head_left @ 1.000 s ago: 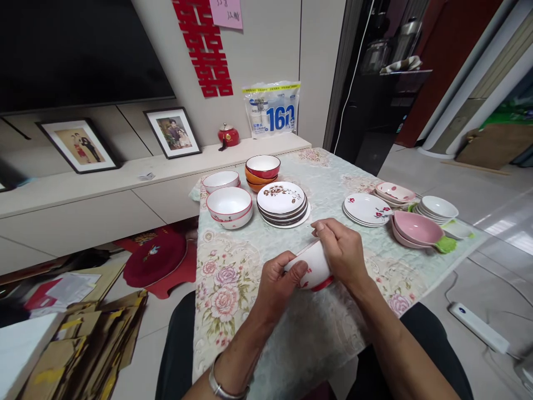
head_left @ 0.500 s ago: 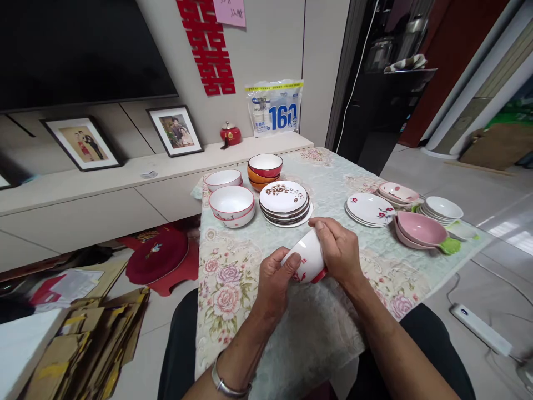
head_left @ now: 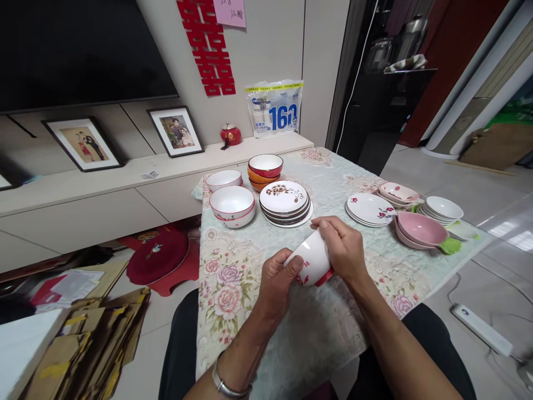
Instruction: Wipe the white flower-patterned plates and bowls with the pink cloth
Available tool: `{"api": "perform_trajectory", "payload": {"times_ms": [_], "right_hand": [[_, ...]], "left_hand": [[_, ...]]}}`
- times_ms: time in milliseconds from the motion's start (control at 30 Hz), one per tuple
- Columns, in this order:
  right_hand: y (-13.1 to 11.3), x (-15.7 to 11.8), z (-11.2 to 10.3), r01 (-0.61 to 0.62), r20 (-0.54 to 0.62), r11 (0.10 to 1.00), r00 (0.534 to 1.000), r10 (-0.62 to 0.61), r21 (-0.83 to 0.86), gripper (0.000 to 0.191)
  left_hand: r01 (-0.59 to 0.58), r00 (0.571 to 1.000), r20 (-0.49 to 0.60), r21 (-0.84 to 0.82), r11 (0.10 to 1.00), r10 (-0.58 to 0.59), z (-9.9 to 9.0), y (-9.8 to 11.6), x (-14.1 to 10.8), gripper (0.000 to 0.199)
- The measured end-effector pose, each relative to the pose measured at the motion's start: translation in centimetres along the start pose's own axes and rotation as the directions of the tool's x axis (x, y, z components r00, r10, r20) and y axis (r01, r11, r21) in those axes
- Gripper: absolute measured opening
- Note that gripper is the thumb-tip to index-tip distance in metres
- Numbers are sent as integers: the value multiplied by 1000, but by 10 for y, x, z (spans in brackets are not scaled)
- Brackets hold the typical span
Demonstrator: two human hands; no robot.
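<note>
A white bowl (head_left: 311, 256) with red markings and a red foot is tilted on its side between my hands, above the near part of the table. My left hand (head_left: 280, 280) grips its left side, thumb on the outer wall. My right hand (head_left: 342, 247) is closed around the rim and right side, its fingertips partly hidden. Just beyond stands a stack of plates (head_left: 283, 197) with a brown flower pattern. Left of it are white bowls (head_left: 232, 203) with red rims, and behind it a stack of orange and red bowls (head_left: 265, 169).
Flowered plates (head_left: 368, 210), pink leaf-shaped dishes (head_left: 420, 229) and small white bowls (head_left: 444, 208) stand at the table's right. A flowered cloth (head_left: 229, 278) covers the table. Flattened cardboard (head_left: 83, 339) and a red stool (head_left: 158, 255) are on the left; a power strip (head_left: 481, 329) lies on the floor.
Both hands and the bowl have shifted slightly to the right, and the bowl is turned a little. The dishes on the table have not moved.
</note>
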State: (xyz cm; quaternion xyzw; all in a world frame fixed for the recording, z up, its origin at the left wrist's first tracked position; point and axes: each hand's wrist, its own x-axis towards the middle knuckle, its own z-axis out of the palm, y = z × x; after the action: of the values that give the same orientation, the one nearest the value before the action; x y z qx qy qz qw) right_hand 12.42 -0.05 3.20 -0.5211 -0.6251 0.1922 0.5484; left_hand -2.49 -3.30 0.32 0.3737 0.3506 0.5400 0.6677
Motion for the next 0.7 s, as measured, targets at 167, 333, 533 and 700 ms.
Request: {"api": "perform_trajectory", "payload": {"times_ms": [167,333,533,700], "right_hand": [[27,10,-5,-363,95,856,931,353,368,39],[28,14,-9,-450,199,783,893,404,430,40],[22,14,-23,-406,214,849,912,351,338,34],[15,14,-29,-188,167,969,973,160,161,27]], "left_hand": [[0,999,-49,-94,996,-5,3,2,2,46],[29,995,-84,-196,980,-46,6,9,2,48],[9,998,61,-47,999,-6,-3,7,4,44],[10,990,140,84,996,-22,-14,-2,5,38]]}}
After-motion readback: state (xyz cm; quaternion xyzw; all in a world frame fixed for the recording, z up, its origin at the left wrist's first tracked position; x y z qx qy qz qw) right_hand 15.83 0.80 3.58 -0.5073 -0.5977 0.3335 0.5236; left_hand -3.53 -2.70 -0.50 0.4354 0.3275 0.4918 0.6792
